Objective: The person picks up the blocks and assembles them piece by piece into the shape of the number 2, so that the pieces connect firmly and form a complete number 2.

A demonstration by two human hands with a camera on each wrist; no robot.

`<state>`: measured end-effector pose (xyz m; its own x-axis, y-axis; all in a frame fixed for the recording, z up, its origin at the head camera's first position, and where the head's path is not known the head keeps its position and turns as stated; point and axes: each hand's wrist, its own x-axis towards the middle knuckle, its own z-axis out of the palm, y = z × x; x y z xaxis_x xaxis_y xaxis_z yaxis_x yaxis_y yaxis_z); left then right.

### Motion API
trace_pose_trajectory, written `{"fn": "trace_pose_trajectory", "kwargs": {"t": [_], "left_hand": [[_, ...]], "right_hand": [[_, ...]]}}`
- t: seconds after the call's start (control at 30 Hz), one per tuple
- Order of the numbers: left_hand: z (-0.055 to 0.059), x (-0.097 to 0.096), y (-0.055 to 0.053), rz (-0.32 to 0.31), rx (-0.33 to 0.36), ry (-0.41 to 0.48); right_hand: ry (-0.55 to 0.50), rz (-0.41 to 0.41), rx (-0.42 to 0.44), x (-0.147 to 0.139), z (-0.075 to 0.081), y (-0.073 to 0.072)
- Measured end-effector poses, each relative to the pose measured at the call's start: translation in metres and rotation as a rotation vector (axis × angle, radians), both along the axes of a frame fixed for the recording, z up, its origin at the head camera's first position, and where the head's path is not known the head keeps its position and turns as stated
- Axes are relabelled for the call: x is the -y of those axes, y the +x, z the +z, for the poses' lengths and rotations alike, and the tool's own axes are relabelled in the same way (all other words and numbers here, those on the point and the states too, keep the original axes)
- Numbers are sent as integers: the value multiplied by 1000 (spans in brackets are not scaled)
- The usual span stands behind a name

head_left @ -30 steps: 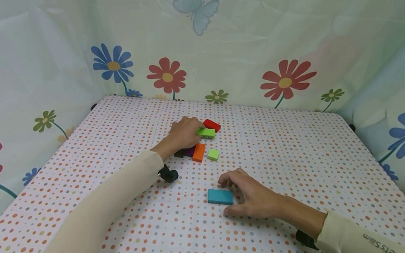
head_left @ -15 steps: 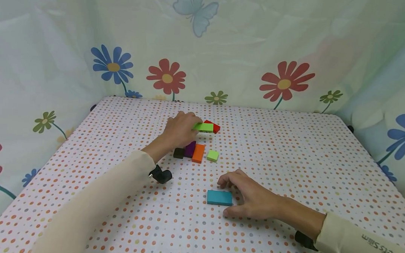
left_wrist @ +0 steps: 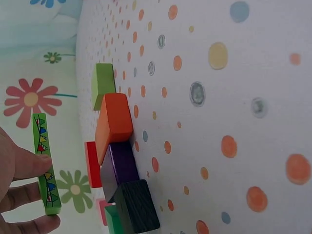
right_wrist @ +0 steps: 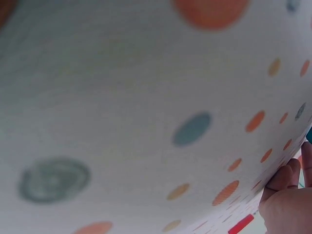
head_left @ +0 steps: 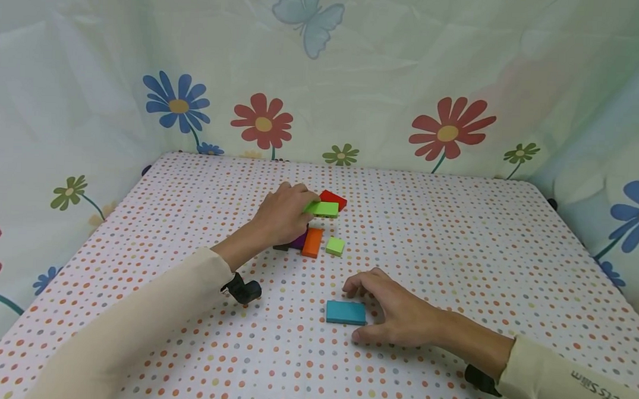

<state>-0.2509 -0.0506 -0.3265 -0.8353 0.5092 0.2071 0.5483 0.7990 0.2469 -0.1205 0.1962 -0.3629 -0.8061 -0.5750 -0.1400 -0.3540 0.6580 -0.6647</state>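
My left hand [head_left: 281, 214] pinches a bright green block [head_left: 324, 209] between thumb and fingers. In the left wrist view this green block [left_wrist: 50, 197] shows a side printed with small coloured flags, and it is held above the tabletop. Below and nearer lie an orange block [head_left: 312, 243], a purple block [head_left: 298, 241] partly hidden by the hand, and a small lime block [head_left: 335, 246]. My right hand [head_left: 402, 316] rests low at the table with thumb and fingers loosely spread about the right end of a teal block [head_left: 345, 312]; whether it touches the block I cannot tell.
A red block [head_left: 335, 199] lies behind the green one. The left wrist view also shows a dark block [left_wrist: 139, 207], a pink block [left_wrist: 101, 209] and a darker green block [left_wrist: 113, 222]. The dotted tabletop [head_left: 457, 241] ends at a flowered cloth backdrop [head_left: 377, 107].
The green block rose away from me beside the red one, then came lower and nearer again, still in my left hand. My left forearm shifted left. My right hand and the teal block stayed put.
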Motion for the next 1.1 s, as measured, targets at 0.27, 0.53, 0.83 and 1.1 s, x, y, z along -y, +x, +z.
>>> {"fn": "trace_pose_trajectory", "kwargs": {"t": [0.27,0.53,0.83,1.1], "left_hand": [[8,13,12,-14,-42,-2],[15,24,26,-15,6,52],[17,24,40,-51,29,57],[14,27,50,-69,50,44]], "right_hand": [[3,6,3,2,1,0],[3,5,14,3,1,0],[14,9,-8,1,0,1],[18,-4,-1,1,1,0]]}}
